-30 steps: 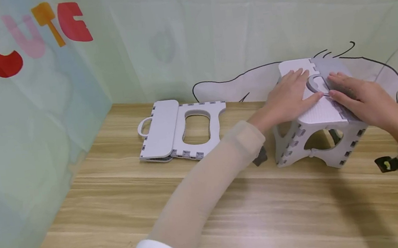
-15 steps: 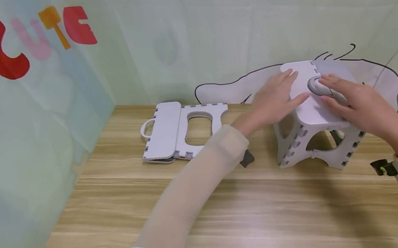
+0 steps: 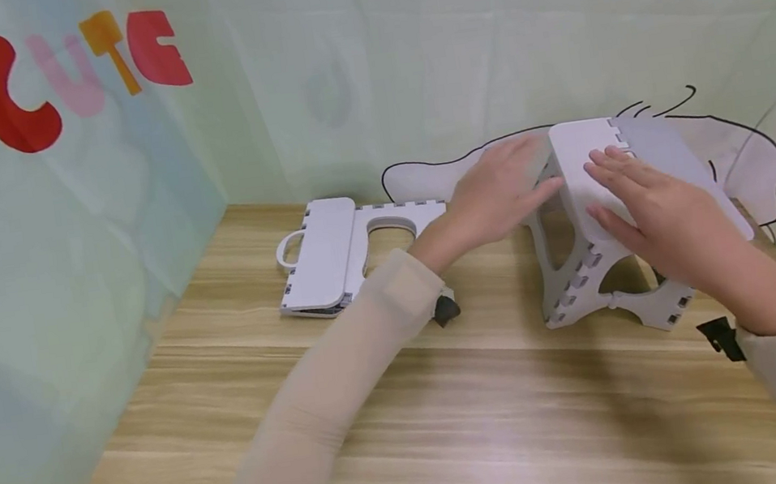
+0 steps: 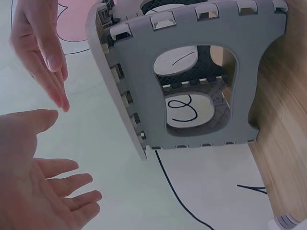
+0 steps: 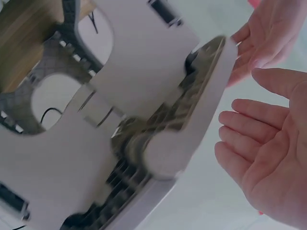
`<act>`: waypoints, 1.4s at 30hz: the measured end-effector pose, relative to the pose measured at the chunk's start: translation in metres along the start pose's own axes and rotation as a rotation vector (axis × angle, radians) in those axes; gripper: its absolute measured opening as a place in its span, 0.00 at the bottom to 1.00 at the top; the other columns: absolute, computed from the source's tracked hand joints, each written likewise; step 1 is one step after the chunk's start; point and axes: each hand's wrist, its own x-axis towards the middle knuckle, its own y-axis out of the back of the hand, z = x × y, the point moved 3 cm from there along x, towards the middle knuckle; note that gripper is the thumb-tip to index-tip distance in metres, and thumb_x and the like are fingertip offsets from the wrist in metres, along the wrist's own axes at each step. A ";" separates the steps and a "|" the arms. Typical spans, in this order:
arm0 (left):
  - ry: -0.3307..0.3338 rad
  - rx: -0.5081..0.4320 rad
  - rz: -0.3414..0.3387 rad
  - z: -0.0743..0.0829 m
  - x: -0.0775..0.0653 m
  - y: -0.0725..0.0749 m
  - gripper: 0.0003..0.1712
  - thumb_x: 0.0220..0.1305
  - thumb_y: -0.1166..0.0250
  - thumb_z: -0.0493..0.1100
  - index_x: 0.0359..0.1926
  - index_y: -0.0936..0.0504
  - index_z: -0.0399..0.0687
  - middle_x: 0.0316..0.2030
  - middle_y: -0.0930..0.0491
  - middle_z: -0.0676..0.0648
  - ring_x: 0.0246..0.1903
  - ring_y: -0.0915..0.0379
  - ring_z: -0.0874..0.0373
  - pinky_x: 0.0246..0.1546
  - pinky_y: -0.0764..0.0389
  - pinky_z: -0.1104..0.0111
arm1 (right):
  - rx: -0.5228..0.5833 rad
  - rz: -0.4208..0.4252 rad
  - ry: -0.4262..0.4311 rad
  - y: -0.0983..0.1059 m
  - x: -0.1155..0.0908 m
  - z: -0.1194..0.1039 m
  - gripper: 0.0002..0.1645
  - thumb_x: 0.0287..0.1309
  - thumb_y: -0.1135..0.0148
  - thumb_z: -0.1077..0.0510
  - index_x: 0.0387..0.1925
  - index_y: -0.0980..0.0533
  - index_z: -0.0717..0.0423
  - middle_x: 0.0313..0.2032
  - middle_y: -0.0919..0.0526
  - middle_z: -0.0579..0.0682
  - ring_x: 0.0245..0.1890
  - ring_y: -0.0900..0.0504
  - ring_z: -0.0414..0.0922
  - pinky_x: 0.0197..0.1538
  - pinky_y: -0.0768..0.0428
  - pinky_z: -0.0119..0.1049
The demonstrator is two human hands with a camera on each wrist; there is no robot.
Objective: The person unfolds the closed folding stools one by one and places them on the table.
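A white and grey folding step stool (image 3: 592,174) stands unfolded on its legs at the table's right. Over its white top hovers my right hand (image 3: 673,225), fingers straight; the right wrist view has a gap between this palm (image 5: 268,158) and the seat. My left hand (image 3: 499,190) is in the air just left of the stool's side, fingers extended and holding nothing. In the left wrist view the stool's grey side panel (image 4: 134,91) with its large cutout faces me. A second, folded stool (image 3: 323,254) lies flat at left, its right part hidden behind my left arm.
Both stools are on a wood-grain table (image 3: 493,424). Close behind them hangs a pale printed cloth (image 3: 407,51), which also runs along the left side. The folded stool has a looped handle (image 3: 289,248) on its left.
My left hand has come off the stool's top and moved left past its edge. The right hand has left the seat's middle handle area and shifted left over the white half.
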 end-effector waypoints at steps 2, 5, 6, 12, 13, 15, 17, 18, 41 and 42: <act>0.009 -0.021 0.000 -0.005 -0.005 0.003 0.40 0.76 0.55 0.65 0.79 0.49 0.53 0.77 0.50 0.51 0.75 0.57 0.59 0.73 0.51 0.68 | -0.016 0.020 0.025 -0.002 0.001 -0.007 0.35 0.57 0.30 0.64 0.66 0.30 0.68 0.66 0.29 0.63 0.68 0.33 0.59 0.53 0.24 0.64; 0.021 -0.049 0.010 -0.012 -0.012 0.005 0.40 0.75 0.54 0.66 0.79 0.49 0.53 0.77 0.51 0.50 0.75 0.58 0.59 0.73 0.49 0.66 | -0.027 0.008 0.020 -0.004 0.003 -0.015 0.34 0.59 0.31 0.64 0.66 0.30 0.67 0.66 0.30 0.63 0.67 0.32 0.59 0.48 0.22 0.63; 0.022 -0.051 0.016 -0.015 -0.014 0.005 0.41 0.75 0.54 0.66 0.79 0.49 0.53 0.77 0.51 0.50 0.75 0.57 0.58 0.73 0.49 0.65 | -0.028 0.000 0.014 -0.004 0.004 -0.017 0.34 0.60 0.32 0.64 0.67 0.31 0.67 0.67 0.30 0.62 0.68 0.33 0.58 0.47 0.21 0.63; 0.044 -0.047 0.058 -0.036 -0.026 0.009 0.40 0.75 0.51 0.64 0.78 0.46 0.50 0.77 0.48 0.49 0.75 0.55 0.56 0.72 0.46 0.63 | -0.014 0.064 0.083 -0.012 0.007 -0.029 0.33 0.59 0.32 0.65 0.64 0.29 0.69 0.65 0.28 0.64 0.65 0.29 0.59 0.32 0.17 0.56; 0.047 -0.043 0.062 -0.040 -0.028 0.010 0.40 0.75 0.51 0.63 0.78 0.46 0.49 0.77 0.48 0.49 0.75 0.55 0.56 0.72 0.47 0.63 | -0.009 0.079 0.102 -0.014 0.007 -0.031 0.33 0.57 0.32 0.65 0.64 0.29 0.69 0.64 0.27 0.64 0.64 0.28 0.59 0.28 0.18 0.53; 0.058 -0.044 0.072 -0.048 -0.031 0.012 0.40 0.75 0.50 0.63 0.78 0.45 0.48 0.77 0.48 0.48 0.75 0.54 0.55 0.73 0.47 0.62 | 0.003 0.085 0.124 -0.018 0.008 -0.035 0.34 0.56 0.31 0.66 0.64 0.29 0.70 0.64 0.27 0.65 0.64 0.28 0.59 0.23 0.19 0.49; 0.069 -0.052 0.076 -0.055 -0.034 0.015 0.40 0.75 0.51 0.63 0.78 0.45 0.48 0.76 0.47 0.48 0.75 0.54 0.54 0.73 0.47 0.61 | 0.018 0.075 0.123 -0.022 0.008 -0.039 0.34 0.56 0.31 0.66 0.64 0.29 0.70 0.64 0.28 0.64 0.65 0.29 0.59 0.21 0.21 0.47; 0.075 -0.062 0.079 -0.059 -0.036 0.016 0.40 0.75 0.51 0.63 0.78 0.45 0.47 0.76 0.47 0.48 0.75 0.54 0.54 0.73 0.47 0.61 | 0.025 0.069 0.121 -0.023 0.009 -0.042 0.34 0.56 0.31 0.66 0.64 0.29 0.70 0.65 0.28 0.64 0.65 0.29 0.58 0.22 0.21 0.46; 0.226 -0.262 0.090 -0.149 -0.090 0.021 0.41 0.76 0.52 0.62 0.77 0.47 0.42 0.76 0.49 0.43 0.75 0.57 0.50 0.74 0.52 0.59 | 0.131 -0.204 0.014 -0.099 0.015 -0.076 0.32 0.68 0.38 0.58 0.67 0.34 0.71 0.68 0.33 0.67 0.54 0.20 0.61 0.24 0.21 0.43; 0.228 -0.254 0.087 -0.153 -0.092 0.020 0.41 0.77 0.52 0.61 0.77 0.47 0.41 0.76 0.49 0.42 0.75 0.57 0.49 0.74 0.52 0.59 | 0.140 -0.218 0.014 -0.103 0.015 -0.077 0.32 0.69 0.39 0.58 0.67 0.34 0.71 0.68 0.34 0.67 0.56 0.21 0.62 0.26 0.19 0.43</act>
